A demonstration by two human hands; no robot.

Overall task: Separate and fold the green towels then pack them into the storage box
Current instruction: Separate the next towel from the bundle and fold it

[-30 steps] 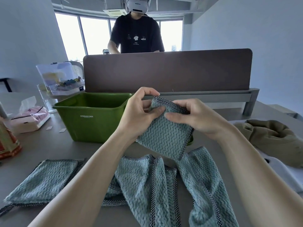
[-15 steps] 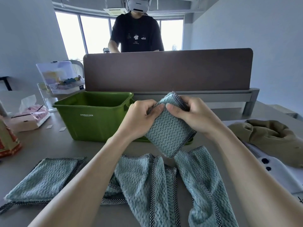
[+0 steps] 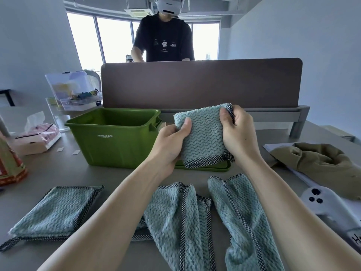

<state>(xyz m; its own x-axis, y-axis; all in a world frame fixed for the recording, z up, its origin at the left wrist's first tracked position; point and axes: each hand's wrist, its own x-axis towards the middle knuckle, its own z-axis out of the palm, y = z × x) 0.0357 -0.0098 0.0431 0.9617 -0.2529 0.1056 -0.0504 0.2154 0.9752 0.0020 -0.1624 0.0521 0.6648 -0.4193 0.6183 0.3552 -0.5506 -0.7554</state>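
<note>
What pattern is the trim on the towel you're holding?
A black-and-white check along the edge of the folded towel; the head view shows it best.

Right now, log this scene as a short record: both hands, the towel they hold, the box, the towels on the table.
left hand: grips left edge of held towel
right hand: grips its right edge
held towel: folded small, raised beside the storage box
storage box: green, open, floor hidden
left towel: folded, flat on table
middle towel: rumpled, unfolded
right towel: rumpled, unfolded
</note>
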